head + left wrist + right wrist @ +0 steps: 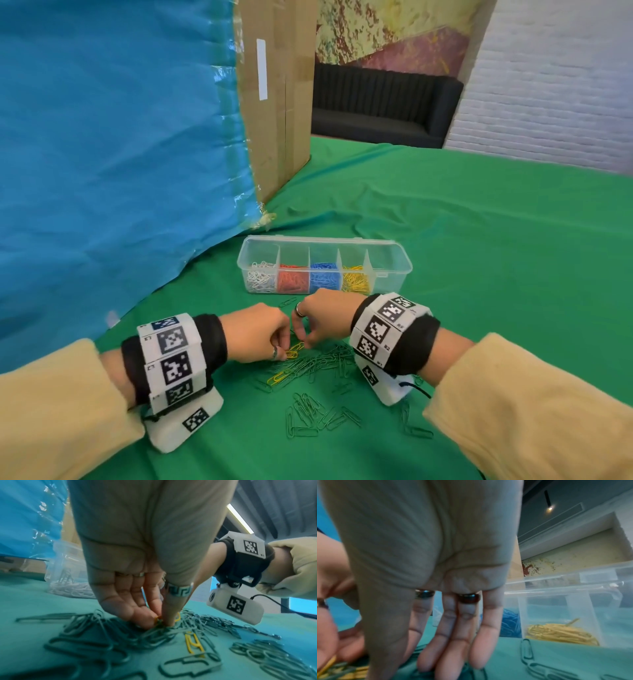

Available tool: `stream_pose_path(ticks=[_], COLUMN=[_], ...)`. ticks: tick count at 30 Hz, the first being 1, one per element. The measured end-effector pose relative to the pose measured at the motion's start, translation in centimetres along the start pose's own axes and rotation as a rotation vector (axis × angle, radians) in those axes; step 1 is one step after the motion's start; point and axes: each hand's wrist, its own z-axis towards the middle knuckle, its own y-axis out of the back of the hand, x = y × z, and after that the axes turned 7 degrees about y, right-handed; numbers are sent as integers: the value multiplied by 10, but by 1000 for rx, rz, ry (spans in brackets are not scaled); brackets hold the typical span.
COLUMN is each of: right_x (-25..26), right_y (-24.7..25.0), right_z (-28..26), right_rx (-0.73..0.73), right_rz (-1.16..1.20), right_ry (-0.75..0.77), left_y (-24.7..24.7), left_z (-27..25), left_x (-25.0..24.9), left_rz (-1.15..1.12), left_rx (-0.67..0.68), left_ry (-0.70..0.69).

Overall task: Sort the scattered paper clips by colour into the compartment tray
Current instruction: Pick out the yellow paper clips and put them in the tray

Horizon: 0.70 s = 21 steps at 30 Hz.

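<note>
Both hands are crowding in over the heap of green clips (318, 363) on the green cloth (479, 257), and the knuckles are hiding the fingertips from the head camera, so the grip itself is hard to read from up there. The left hand (255, 334) is pinching a yellow clip (295, 350) between thumb and fingertips; the left wrist view is showing that pinch plainly, with yellow loops (177, 618) peeking out on either side of the thumb, right down in the pile. The right hand (323, 320) is reaching in with its fingers extended and pointing downward; in the right wrist view the fingers (452, 635) are lying fairly straight with their tips down on the cloth, and whether the thumb and forefinger are nipping the same clip I cannot tell, as the palm is blocking that corner and the edge is blurring. Another yellow clip (279, 377) is lying loose among the green ones, clear in the left wrist view too. The compartment tray (394, 270) is sitting just beyond the hands, holding white, red, blue and yellow clips in separate sections, its rightmost section looking bare; the right wrist view is catching only the yellow and blue ends. Behind it, a blue sheet (102, 137) is draping over a cardboard box (277, 102).
</note>
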Motion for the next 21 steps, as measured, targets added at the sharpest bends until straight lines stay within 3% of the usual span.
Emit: stream_pose_path(ticks=[8, 15, 21], right_x=[1, 5, 9], right_y=[2, 4, 4], right_z=[3, 8, 6], right_rx=[1, 5, 11], right_rz=[56, 81, 131], right_ry=[38, 84, 122], left_y=[7, 17, 19], left_z=[-6, -12, -9], left_x=[21, 32, 31], left_rz=[-322, -994, -1379], left_rx=[29, 113, 197], left_ry=[90, 170, 221])
